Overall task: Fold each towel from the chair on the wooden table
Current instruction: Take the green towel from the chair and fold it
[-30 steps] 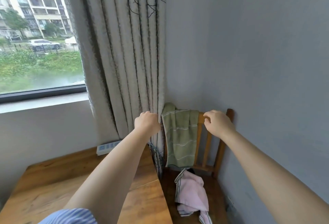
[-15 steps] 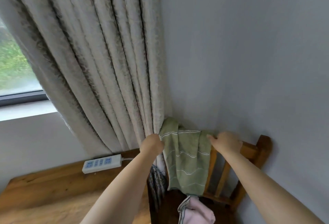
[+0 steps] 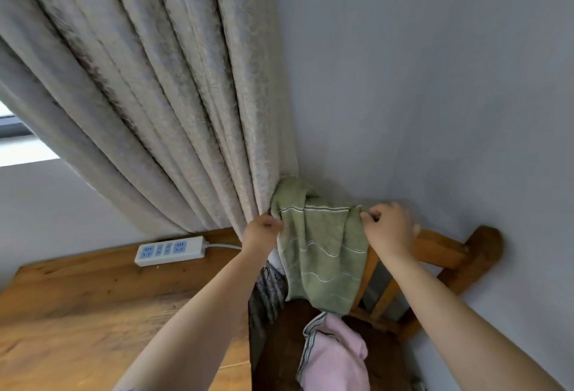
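Observation:
A green striped towel (image 3: pixel 321 254) hangs over the backrest of a wooden chair (image 3: pixel 441 247) in the corner. My left hand (image 3: pixel 262 232) pinches the towel's upper left edge, right beside the curtain. My right hand (image 3: pixel 388 227) pinches its upper right corner on top of the backrest rail. A pink towel (image 3: pixel 334 356) with a striped border lies crumpled on the chair seat below. The wooden table (image 3: pixel 93 313) spreads out at lower left.
A grey patterned curtain (image 3: pixel 149 89) hangs down to the table's far corner and touches the chair. A white power strip (image 3: pixel 170 251) with blue sockets lies at the table's back edge. The grey wall (image 3: pixel 435 80) closes in behind and right of the chair.
The view has moved closer and tilted towards the chair. Both hands have closed on the green towel's top corners, and the top edge is now bunched up under them.

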`<state>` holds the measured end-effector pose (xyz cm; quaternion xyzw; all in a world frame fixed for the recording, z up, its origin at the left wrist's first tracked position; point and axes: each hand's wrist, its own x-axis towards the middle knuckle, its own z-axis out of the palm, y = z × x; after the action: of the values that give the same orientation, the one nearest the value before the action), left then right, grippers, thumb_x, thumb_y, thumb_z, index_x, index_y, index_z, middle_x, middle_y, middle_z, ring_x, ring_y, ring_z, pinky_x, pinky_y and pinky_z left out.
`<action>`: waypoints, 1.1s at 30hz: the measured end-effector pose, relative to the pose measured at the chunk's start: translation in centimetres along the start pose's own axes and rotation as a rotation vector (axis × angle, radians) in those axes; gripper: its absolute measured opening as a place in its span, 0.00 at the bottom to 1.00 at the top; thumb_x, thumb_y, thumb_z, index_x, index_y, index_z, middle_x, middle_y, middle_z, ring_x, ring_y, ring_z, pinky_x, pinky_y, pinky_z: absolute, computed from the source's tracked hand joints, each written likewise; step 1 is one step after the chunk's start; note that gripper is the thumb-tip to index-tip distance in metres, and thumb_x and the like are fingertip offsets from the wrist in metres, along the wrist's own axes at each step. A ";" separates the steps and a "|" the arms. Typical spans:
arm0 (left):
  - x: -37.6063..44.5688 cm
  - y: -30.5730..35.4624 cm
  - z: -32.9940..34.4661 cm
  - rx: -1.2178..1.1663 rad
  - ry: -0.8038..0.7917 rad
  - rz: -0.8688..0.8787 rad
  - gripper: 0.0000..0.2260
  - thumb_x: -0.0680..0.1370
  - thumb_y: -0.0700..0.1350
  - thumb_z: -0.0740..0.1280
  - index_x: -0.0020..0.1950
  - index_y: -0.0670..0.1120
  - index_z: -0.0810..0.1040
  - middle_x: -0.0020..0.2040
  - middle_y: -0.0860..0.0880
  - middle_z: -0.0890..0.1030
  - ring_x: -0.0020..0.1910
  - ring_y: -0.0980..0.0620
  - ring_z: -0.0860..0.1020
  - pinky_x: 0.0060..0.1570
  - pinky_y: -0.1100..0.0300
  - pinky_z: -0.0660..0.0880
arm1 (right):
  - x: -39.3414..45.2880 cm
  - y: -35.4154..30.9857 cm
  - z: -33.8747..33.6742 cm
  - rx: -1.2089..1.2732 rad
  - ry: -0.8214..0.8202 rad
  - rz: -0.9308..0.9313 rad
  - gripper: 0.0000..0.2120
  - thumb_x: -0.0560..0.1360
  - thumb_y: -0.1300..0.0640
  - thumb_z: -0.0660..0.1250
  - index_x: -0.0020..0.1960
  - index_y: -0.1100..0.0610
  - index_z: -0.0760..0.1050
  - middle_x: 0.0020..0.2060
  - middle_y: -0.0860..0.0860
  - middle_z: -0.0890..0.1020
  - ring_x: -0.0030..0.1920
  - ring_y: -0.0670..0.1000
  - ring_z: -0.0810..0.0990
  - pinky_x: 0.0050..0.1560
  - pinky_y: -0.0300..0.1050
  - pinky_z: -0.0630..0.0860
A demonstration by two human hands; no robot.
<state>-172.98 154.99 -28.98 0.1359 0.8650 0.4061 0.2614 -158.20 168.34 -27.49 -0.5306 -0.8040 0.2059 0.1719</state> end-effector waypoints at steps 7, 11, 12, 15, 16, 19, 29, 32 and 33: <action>-2.0 0.3 -2.0 -0.117 0.045 0.017 0.14 0.79 0.42 0.57 0.33 0.48 0.66 0.30 0.49 0.67 0.29 0.53 0.65 0.29 0.60 0.62 | -2.6 0.0 -1.8 0.085 0.044 -0.052 0.07 0.75 0.56 0.63 0.44 0.59 0.77 0.48 0.56 0.76 0.53 0.58 0.74 0.54 0.49 0.63; -5.5 -0.2 -4.6 -0.057 0.125 0.169 0.14 0.80 0.42 0.56 0.33 0.47 0.63 0.30 0.50 0.66 0.29 0.55 0.64 0.27 0.62 0.59 | -6.5 -1.3 -3.7 0.105 0.118 -0.190 0.08 0.75 0.57 0.64 0.44 0.62 0.77 0.45 0.56 0.76 0.50 0.57 0.74 0.52 0.47 0.63; -6.9 -0.5 -5.8 -0.065 0.147 0.193 0.14 0.80 0.42 0.56 0.34 0.47 0.64 0.31 0.50 0.67 0.29 0.55 0.64 0.27 0.62 0.59 | -8.0 -1.9 -4.2 0.105 0.134 -0.246 0.08 0.75 0.57 0.64 0.44 0.62 0.77 0.44 0.56 0.76 0.50 0.57 0.74 0.51 0.47 0.63; -10.8 -1.4 -9.2 -0.098 0.198 0.250 0.09 0.80 0.43 0.55 0.43 0.42 0.69 0.37 0.48 0.71 0.34 0.52 0.69 0.32 0.59 0.65 | -12.4 -3.9 -5.6 0.133 0.164 -0.339 0.08 0.74 0.58 0.65 0.45 0.63 0.77 0.46 0.57 0.77 0.51 0.57 0.74 0.53 0.48 0.63; -11.9 -1.7 -10.3 -0.090 0.209 0.266 0.08 0.80 0.43 0.55 0.44 0.41 0.69 0.38 0.48 0.71 0.36 0.50 0.69 0.35 0.59 0.66 | -13.4 -4.3 -6.1 0.148 0.171 -0.356 0.08 0.74 0.58 0.65 0.46 0.63 0.77 0.47 0.57 0.78 0.52 0.57 0.75 0.54 0.48 0.64; -16.7 -4.0 -16.3 -0.084 0.278 0.307 0.09 0.80 0.44 0.54 0.43 0.41 0.68 0.38 0.48 0.70 0.39 0.49 0.68 0.32 0.59 0.64 | -18.5 -7.3 -8.3 0.166 0.145 -0.408 0.09 0.75 0.58 0.63 0.48 0.64 0.77 0.49 0.58 0.78 0.53 0.60 0.75 0.54 0.49 0.66; -28.9 -14.7 -31.7 -0.101 0.500 0.234 0.07 0.80 0.40 0.53 0.45 0.40 0.69 0.42 0.45 0.72 0.45 0.47 0.70 0.43 0.58 0.66 | -31.9 -17.7 -8.7 0.223 -0.028 -0.493 0.10 0.76 0.57 0.61 0.51 0.63 0.75 0.53 0.61 0.79 0.57 0.61 0.74 0.56 0.51 0.68; -30.6 -18.3 -35.0 -0.073 0.562 0.140 0.10 0.80 0.40 0.54 0.53 0.36 0.72 0.52 0.37 0.75 0.54 0.41 0.74 0.50 0.54 0.70 | -34.7 -20.2 -6.9 0.172 -0.130 -0.500 0.09 0.77 0.57 0.59 0.51 0.61 0.74 0.55 0.61 0.78 0.58 0.60 0.74 0.59 0.52 0.65; -31.0 -19.3 -35.9 -0.066 0.575 0.111 0.12 0.79 0.40 0.54 0.55 0.35 0.72 0.55 0.36 0.75 0.56 0.40 0.74 0.53 0.53 0.71 | -35.4 -21.0 -6.2 0.147 -0.178 -0.485 0.09 0.77 0.56 0.58 0.50 0.60 0.73 0.56 0.60 0.78 0.59 0.60 0.73 0.61 0.52 0.64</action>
<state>-167.96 106.23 -14.20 0.0540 0.8812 0.4696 -0.0128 -158.15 129.16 -13.46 -0.2886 -0.9024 0.2626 0.1830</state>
